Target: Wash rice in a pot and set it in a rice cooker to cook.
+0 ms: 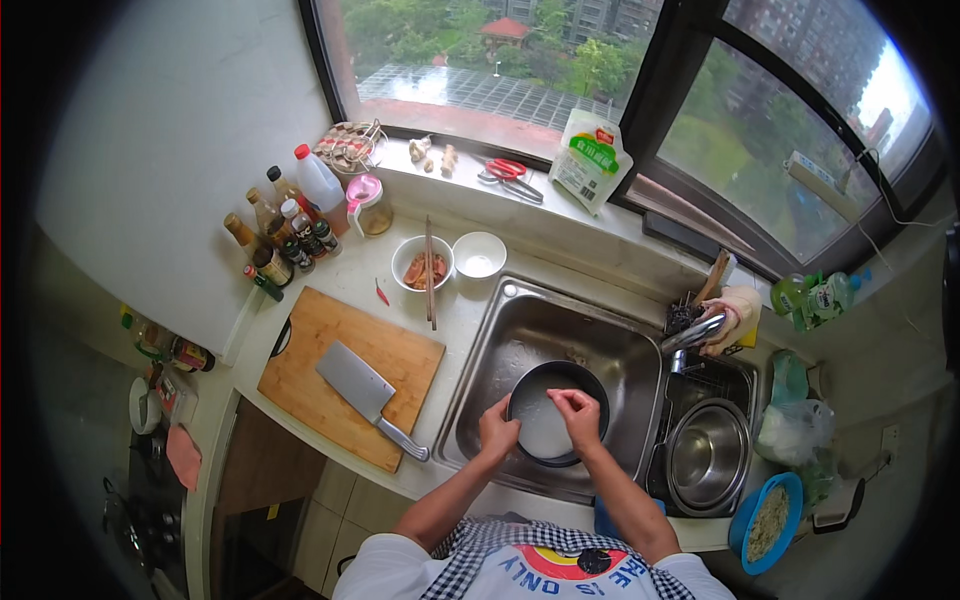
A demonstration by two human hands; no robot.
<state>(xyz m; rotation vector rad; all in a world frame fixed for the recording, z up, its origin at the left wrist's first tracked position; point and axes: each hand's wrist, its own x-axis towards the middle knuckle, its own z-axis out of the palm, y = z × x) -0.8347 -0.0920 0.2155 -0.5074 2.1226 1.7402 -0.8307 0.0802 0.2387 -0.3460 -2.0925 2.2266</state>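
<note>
A round dark pot (604,401) stands in the large steel sink basin (525,315), with cloudy whitish liquid (541,420) inside. My left hand (498,429) grips its rim on the left side, thumb towards the inside. Over the right half of the pot is my right hand (579,415), its fingertips drawn together against the thumb above the liquid. Whether anything small is between those fingertips is too fine to see. The chrome faucet (694,334) reaches in from the sink's right edge.
Left of the sink a cleaver (360,382) lies on a wooden cutting board (307,360). Chopsticks (430,277) rest across a bowl of meat (415,262), beside a white bowl (480,255). Sauce bottles (266,217) stand behind. A steel pot (709,457) sits in the smaller right basin.
</note>
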